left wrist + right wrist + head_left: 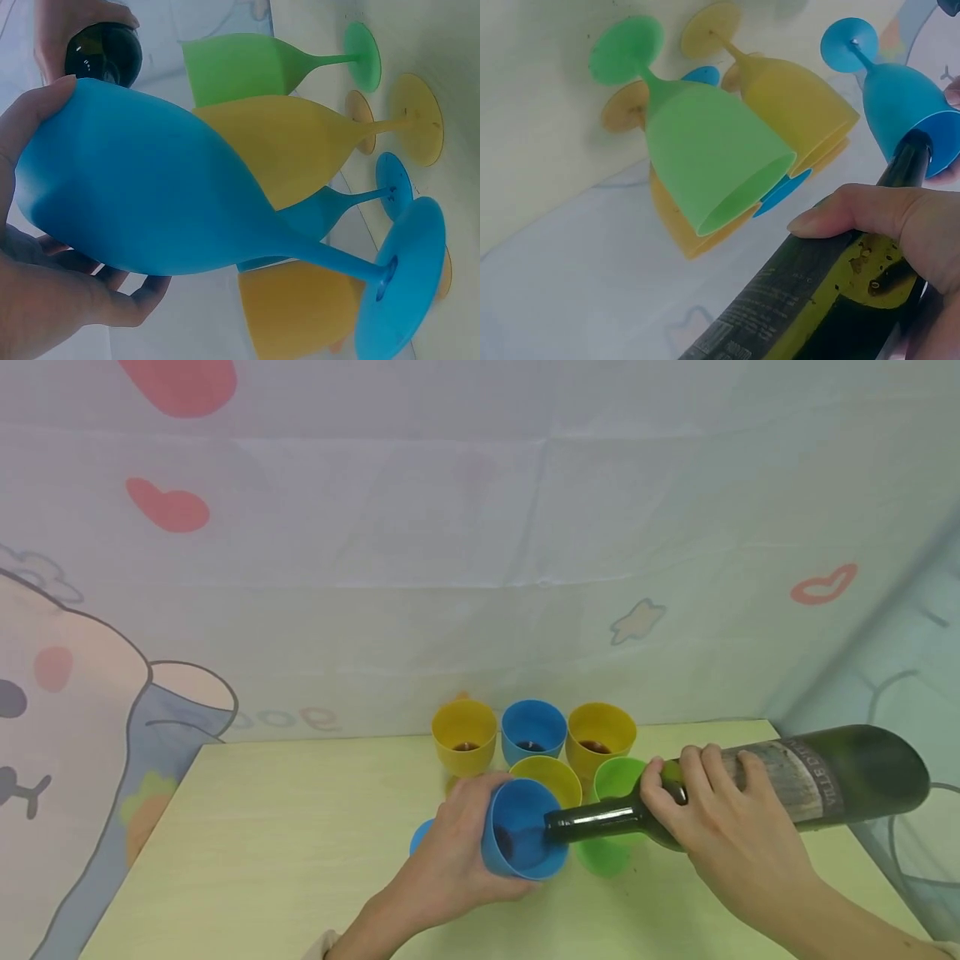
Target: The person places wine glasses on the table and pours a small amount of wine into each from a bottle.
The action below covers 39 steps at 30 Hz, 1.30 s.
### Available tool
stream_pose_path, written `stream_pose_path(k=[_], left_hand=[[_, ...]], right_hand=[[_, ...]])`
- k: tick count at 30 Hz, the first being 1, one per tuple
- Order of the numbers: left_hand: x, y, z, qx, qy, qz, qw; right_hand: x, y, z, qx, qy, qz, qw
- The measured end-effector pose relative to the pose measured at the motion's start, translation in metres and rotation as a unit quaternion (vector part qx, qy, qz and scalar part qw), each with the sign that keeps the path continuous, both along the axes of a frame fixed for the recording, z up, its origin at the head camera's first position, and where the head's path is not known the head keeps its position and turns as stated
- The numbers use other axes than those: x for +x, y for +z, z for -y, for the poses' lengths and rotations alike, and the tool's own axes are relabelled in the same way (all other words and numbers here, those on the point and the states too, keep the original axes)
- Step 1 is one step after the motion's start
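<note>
My left hand [450, 852] grips a blue plastic goblet [528, 814] around its bowl, and the left wrist view shows its stem and round foot. The goblet leans with its mouth toward the bottle, and a little dark liquid lies inside. My right hand [731, 835] holds a dark green wine bottle [877, 772] around its neck and shoulder, thumb along the glass. The bottle is tipped almost level, its mouth just inside the blue goblet's rim. Dark liquid shows within the bottle in the right wrist view.
Just beyond the hands stand a yellow goblet [551, 770] and a green goblet [618, 775]. Behind them a yellow goblet [465, 760], a blue goblet [534, 727] and another yellow goblet [602, 727] hold dark liquid. A printed cloth [375, 527] hangs behind the pale table [262, 860].
</note>
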State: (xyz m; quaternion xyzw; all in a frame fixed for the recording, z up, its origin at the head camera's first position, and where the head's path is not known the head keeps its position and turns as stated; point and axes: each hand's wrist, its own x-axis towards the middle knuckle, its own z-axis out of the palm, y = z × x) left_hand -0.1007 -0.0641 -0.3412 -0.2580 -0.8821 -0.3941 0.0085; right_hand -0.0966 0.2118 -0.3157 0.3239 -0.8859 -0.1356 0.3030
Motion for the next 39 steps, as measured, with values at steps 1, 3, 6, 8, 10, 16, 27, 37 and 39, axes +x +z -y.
stream_pose_path(k=[1,3,6,8,10,16,27,37,39], left_hand=[[0.0,0.0,0.0,0.002,0.0,0.0,1.0],[0.0,0.0,0.001,0.005,0.0,0.003,1.0],[0.0,0.001,0.002,0.006,0.001,0.01,0.9999],[0.001,0.001,0.002,0.005,0.002,0.018,0.9998],[0.001,0.002,0.002,0.006,0.003,0.022,0.9997],[0.0,0.006,0.003,0.009,0.008,0.055,0.9984],[-0.004,0.008,0.011,0.087,0.03,0.082,0.9924],[-0.016,-0.01,0.022,0.11,0.088,0.094,0.9856],[-0.019,-0.014,0.024,0.11,0.1,0.095,0.9844]], right_hand=[[0.0,-0.001,0.0,-0.002,0.0,0.001,1.0],[0.0,-0.002,-0.001,-0.007,0.0,0.001,1.0],[0.0,-0.004,-0.002,-0.013,0.002,0.0,0.9999],[-0.001,-0.005,-0.003,-0.021,0.005,0.0,0.9998],[-0.001,-0.006,-0.003,-0.032,0.01,-0.001,0.9994],[-0.001,-0.011,-0.005,-0.061,0.009,0.012,0.998],[0.001,-0.014,-0.013,-0.109,-0.042,0.104,0.9876],[-0.003,-0.016,-0.028,-0.154,-0.065,0.123,0.9783],[-0.003,-0.018,-0.031,-0.162,-0.07,0.129,0.9757]])
